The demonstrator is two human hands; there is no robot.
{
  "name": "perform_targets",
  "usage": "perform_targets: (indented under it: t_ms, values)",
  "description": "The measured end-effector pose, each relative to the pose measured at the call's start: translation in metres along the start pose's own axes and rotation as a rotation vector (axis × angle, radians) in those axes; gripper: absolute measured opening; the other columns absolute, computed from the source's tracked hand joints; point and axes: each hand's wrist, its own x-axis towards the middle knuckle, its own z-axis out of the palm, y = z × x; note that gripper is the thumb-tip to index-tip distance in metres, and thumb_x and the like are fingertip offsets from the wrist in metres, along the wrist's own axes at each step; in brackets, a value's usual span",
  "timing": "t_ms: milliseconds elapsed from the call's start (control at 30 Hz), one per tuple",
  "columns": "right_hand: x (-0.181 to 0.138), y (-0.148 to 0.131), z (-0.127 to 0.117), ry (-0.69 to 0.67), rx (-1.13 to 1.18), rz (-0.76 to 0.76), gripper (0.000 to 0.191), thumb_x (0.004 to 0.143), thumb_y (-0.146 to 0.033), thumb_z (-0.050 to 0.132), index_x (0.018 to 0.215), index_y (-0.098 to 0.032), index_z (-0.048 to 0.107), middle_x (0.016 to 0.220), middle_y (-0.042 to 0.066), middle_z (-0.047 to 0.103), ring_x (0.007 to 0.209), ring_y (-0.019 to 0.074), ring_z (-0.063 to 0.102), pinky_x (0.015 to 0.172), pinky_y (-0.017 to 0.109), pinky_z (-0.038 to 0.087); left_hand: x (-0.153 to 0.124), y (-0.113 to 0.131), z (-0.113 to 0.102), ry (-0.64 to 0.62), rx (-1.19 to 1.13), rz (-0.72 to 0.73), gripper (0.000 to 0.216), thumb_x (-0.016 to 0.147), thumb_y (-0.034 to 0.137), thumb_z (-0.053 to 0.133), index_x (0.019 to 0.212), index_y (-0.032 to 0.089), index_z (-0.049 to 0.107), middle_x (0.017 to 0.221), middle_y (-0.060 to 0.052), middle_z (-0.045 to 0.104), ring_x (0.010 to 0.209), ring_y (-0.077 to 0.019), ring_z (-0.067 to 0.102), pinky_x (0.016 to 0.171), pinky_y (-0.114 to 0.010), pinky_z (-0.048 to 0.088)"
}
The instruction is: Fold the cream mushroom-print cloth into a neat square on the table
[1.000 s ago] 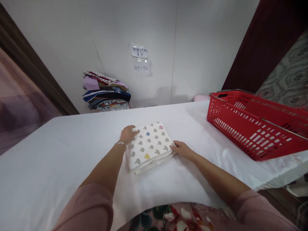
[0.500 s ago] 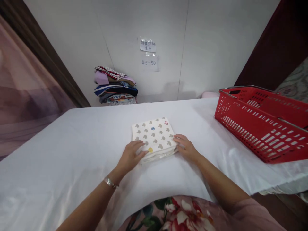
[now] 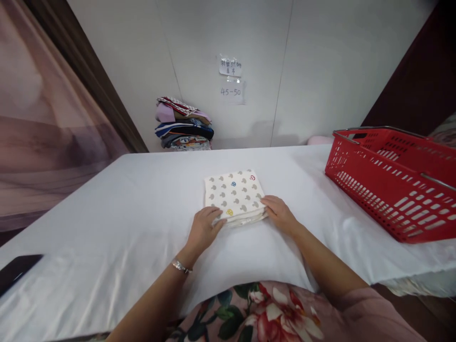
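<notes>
A folded white cloth (image 3: 238,193) printed with grey mushrooms, plus a few in red, blue and yellow, lies flat on the white-covered table. Its folded layers show along the near edge. At the near left corner, my left hand (image 3: 206,227) holds the cloth, fingers on top and thumb at the front edge. My right hand (image 3: 280,213) grips the near right corner, its fingertips on the edge and its thumb mostly hidden.
A red plastic basket (image 3: 384,185) with metal handles stands on the table (image 3: 142,199) at the right. Stacked clothes (image 3: 183,126) sit beyond the far edge by the wall. A dark phone-like object (image 3: 17,270) lies at the left edge.
The camera view has turned left, so the scene sits further right and the dark object has come into view. Both hands keep their places at the cloth's near corners.
</notes>
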Motion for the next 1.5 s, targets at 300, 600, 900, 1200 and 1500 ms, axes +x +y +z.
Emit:
perform_targets:
  t_ms: [300,600,900,1200,1500]
  values:
    - [-0.003,0.003,-0.003,0.051,-0.118,-0.167,0.030,0.091,-0.023,0.039,0.113,-0.025,0.060,0.115,0.006,0.063,0.116,0.0239,0.051,0.099,0.049,0.038,0.006,0.002,0.002,0.035,-0.046,0.014,0.022,0.088,0.031,0.048,0.087,0.022,0.068,0.093,-0.004,0.067,0.092,-0.0187,0.059,0.085,-0.036,0.046]
    - [-0.007,0.001,-0.004,-0.059,-0.313,-0.241,0.035,0.082,-0.013,0.047,0.115,-0.019,0.057,0.119,0.009,0.059,0.119,0.0247,0.046,0.100,0.047,0.037,-0.009,-0.004,0.005,0.055,0.013,0.121,0.025,0.085,0.034,0.055,0.104,0.021,0.063,0.106,-0.007,0.064,0.105,-0.0231,0.055,0.091,-0.042,0.043]
    - [0.000,-0.012,0.004,-0.117,-0.369,-0.189,0.035,0.084,-0.014,0.045,0.117,-0.019,0.056,0.120,0.010,0.057,0.118,0.0246,0.044,0.099,0.045,0.036,-0.004,-0.001,0.009,0.057,0.012,0.053,0.019,0.086,0.031,0.054,0.098,0.020,0.065,0.098,-0.005,0.066,0.097,-0.0208,0.058,0.086,-0.039,0.045]
    - [-0.001,-0.014,-0.004,-0.007,-0.401,-0.250,0.040,0.083,-0.004,0.035,0.114,-0.017,0.056,0.107,0.010,0.061,0.103,0.0230,0.050,0.090,0.041,0.038,-0.009,0.002,0.007,0.072,0.088,0.126,0.022,0.084,0.029,0.056,0.104,0.020,0.062,0.104,-0.006,0.065,0.100,-0.0228,0.056,0.089,-0.042,0.041]
    - [-0.009,-0.015,-0.007,-0.111,-0.412,-0.267,0.043,0.079,0.000,0.035,0.110,-0.018,0.057,0.105,0.010,0.059,0.100,0.0226,0.050,0.093,0.044,0.036,-0.015,0.007,0.000,0.041,0.102,0.168,0.020,0.090,0.022,0.045,0.097,0.021,0.064,0.094,-0.005,0.066,0.091,-0.0190,0.057,0.084,-0.038,0.041]
